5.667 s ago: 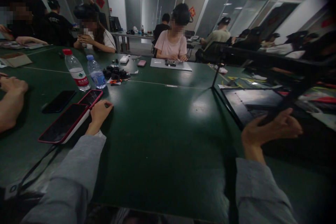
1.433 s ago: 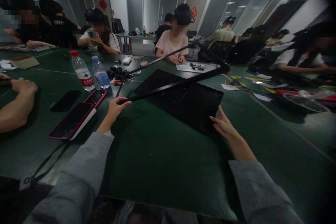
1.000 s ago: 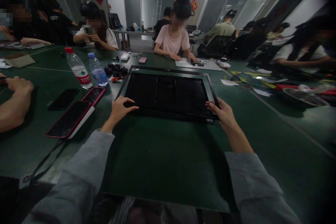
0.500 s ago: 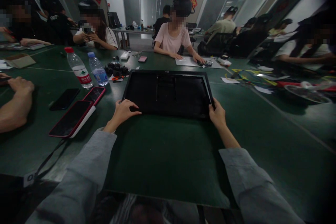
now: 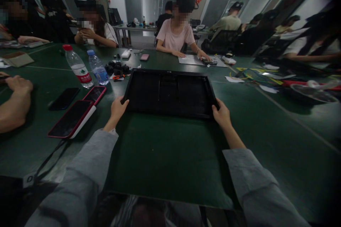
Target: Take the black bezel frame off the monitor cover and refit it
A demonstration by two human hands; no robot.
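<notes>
Steadying a black panel (image 5: pixel 170 95) seems the step in hand: the left hand (image 5: pixel 117 110) and right hand (image 5: pixel 221 114) each grip a short side. It lies on or just above the bench (image 5: pixel 170 156), back from the near edge. Moving it would call for level, even support. It looks smooth, probably plastic: rectangular, raised-rimmed, shallow.

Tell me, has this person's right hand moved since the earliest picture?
Yes, to the left: it was well away from the red-capped bottle; now the right hand is nearer it, holding the black framed panel by its right edge.
</notes>
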